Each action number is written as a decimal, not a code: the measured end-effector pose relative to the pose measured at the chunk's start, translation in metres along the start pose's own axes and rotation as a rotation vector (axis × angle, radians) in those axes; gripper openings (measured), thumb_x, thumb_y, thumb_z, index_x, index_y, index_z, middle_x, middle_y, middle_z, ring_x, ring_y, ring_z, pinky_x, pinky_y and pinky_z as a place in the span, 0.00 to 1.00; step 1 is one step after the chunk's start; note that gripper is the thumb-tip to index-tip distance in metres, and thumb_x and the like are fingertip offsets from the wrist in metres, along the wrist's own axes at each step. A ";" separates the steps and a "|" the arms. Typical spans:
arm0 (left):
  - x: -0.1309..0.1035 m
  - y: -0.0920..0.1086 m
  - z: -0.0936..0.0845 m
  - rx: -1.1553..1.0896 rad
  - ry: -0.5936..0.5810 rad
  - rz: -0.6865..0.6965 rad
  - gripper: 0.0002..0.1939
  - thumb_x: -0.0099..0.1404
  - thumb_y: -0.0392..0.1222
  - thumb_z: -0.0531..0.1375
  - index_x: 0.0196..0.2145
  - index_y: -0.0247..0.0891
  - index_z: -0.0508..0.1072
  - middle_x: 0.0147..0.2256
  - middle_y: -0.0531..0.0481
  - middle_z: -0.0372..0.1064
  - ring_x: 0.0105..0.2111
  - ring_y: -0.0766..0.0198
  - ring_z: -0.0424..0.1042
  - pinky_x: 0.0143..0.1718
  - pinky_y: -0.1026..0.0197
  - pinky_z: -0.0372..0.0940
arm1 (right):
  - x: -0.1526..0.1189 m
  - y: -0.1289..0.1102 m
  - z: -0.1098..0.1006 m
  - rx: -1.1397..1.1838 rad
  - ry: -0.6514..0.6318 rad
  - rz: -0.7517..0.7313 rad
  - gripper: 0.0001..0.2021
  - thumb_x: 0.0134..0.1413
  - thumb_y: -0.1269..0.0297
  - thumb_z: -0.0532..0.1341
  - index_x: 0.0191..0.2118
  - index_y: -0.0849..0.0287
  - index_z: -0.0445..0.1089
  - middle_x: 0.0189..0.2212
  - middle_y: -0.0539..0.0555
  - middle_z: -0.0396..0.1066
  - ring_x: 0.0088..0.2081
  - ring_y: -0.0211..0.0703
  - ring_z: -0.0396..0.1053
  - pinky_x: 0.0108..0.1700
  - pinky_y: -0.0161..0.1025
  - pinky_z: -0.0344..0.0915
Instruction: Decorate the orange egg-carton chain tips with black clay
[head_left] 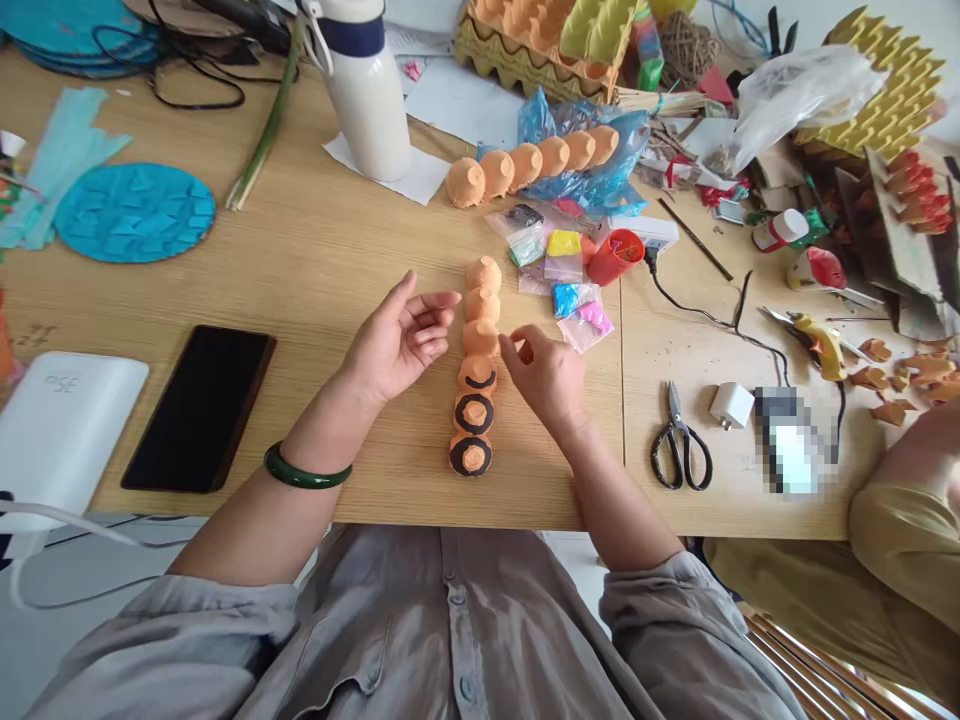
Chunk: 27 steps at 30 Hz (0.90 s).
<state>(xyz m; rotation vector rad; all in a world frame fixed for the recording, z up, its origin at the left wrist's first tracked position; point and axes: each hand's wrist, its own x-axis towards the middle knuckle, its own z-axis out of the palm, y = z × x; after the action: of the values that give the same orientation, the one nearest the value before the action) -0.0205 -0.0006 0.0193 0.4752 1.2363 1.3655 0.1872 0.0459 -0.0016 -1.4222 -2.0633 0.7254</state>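
An orange strip of egg-carton cups (480, 338) stands on the wooden table in front of me, running away from my body. Black rings circle the two nearest cups, and a black curved line marks the third. On the strip's left is my left hand (411, 335), fingers apart and partly curled, holding nothing. My right hand (546, 380) is close to the strip's right side, thumb and index finger pinched together; anything between them is too small to make out. Farther back, a second orange strip (553, 158) lies partly on a blue plastic bag (630, 150).
Small clay packets (564, 243) and a red cup (616, 256) stand right of the strip. Scissors (679, 440), a charger (732, 404) and cables lie farther right, near another person's arm (911, 480). Leftward are a phone (199, 408), power bank (75, 430) and white bottle (364, 95).
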 end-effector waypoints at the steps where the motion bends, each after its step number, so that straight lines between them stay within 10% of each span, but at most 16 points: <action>1: -0.001 0.001 0.004 -0.088 -0.005 -0.035 0.30 0.74 0.70 0.66 0.38 0.36 0.84 0.30 0.47 0.76 0.23 0.70 0.66 0.26 0.66 0.69 | 0.001 -0.002 -0.003 0.056 0.025 -0.067 0.10 0.71 0.56 0.69 0.38 0.55 0.78 0.25 0.47 0.75 0.28 0.39 0.70 0.34 0.38 0.64; 4: -0.007 0.005 0.018 -0.201 -0.011 -0.068 0.29 0.80 0.66 0.62 0.43 0.34 0.84 0.42 0.39 0.84 0.44 0.58 0.84 0.46 0.61 0.82 | 0.003 -0.008 -0.009 0.217 0.064 -0.277 0.10 0.76 0.60 0.62 0.47 0.54 0.81 0.36 0.52 0.81 0.34 0.41 0.73 0.37 0.40 0.71; 8: -0.015 0.007 0.034 -0.189 -0.065 -0.073 0.31 0.78 0.67 0.63 0.47 0.32 0.85 0.52 0.36 0.85 0.60 0.51 0.83 0.60 0.57 0.81 | 0.000 -0.008 -0.004 0.169 0.121 -0.487 0.11 0.77 0.62 0.62 0.54 0.52 0.83 0.46 0.58 0.82 0.44 0.48 0.77 0.41 0.45 0.77; 16: -0.025 -0.014 0.039 -0.081 -0.221 0.026 0.32 0.74 0.67 0.66 0.57 0.35 0.87 0.64 0.35 0.82 0.72 0.46 0.75 0.70 0.51 0.74 | -0.009 0.009 0.008 0.244 0.157 -0.394 0.09 0.77 0.61 0.65 0.52 0.53 0.83 0.43 0.57 0.82 0.39 0.43 0.77 0.37 0.43 0.78; 21: -0.025 -0.023 0.026 0.007 -0.183 0.172 0.24 0.68 0.59 0.76 0.52 0.38 0.89 0.52 0.41 0.87 0.50 0.54 0.87 0.53 0.56 0.81 | -0.016 0.007 0.007 0.332 0.237 -0.422 0.07 0.78 0.65 0.65 0.50 0.53 0.82 0.39 0.54 0.81 0.35 0.40 0.76 0.37 0.41 0.78; 27: -0.024 -0.021 0.023 0.224 -0.225 0.230 0.17 0.65 0.54 0.79 0.37 0.35 0.87 0.22 0.54 0.74 0.20 0.68 0.71 0.24 0.66 0.69 | -0.017 0.004 0.006 0.356 0.277 -0.587 0.10 0.77 0.72 0.65 0.55 0.53 0.80 0.42 0.52 0.80 0.38 0.37 0.79 0.35 0.35 0.80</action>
<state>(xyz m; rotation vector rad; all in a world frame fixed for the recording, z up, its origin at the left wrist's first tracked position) 0.0151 -0.0182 0.0184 0.9264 1.1792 1.3268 0.1906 0.0305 -0.0103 -0.6291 -1.8718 0.5666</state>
